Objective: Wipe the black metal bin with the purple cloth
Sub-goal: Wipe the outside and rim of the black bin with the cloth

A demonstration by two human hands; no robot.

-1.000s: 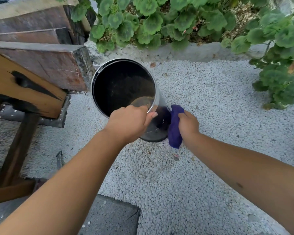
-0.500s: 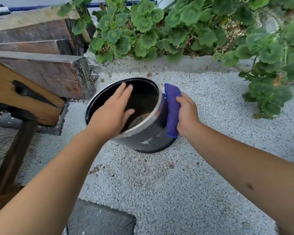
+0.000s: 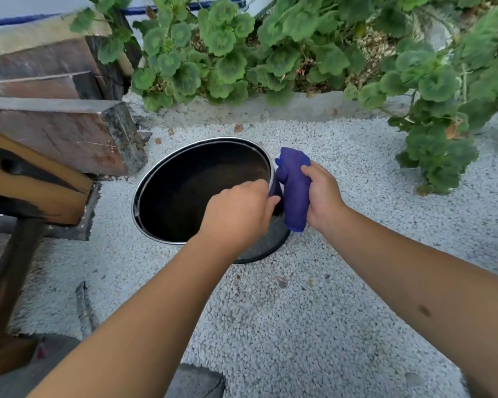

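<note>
The black metal bin (image 3: 167, 179) stands on white gravel, tilted toward me, its dark inside showing and its rim shiny. My left hand (image 3: 237, 214) grips the near right part of the rim, fingers curled over the edge. My right hand (image 3: 322, 196) holds the bunched purple cloth (image 3: 293, 191) pressed against the bin's outer right wall. The cloth reaches from just above the rim down most of the side. The bin's base (image 3: 268, 245) shows below my left wrist.
Stacked wooden beams (image 3: 55, 139) and a wooden post (image 3: 9, 277) crowd the left side, close to the bin. Green leafy plants (image 3: 242, 53) grow behind a low concrete kerb (image 3: 285, 107) and on the right (image 3: 437, 150). White gravel (image 3: 299, 326) covers the ground; a grey slab (image 3: 196, 383) lies near me.
My left hand went from flat over the bin's opening to gripping the rim on the right. The cloth in my right hand slid down the bin's outer wall.
</note>
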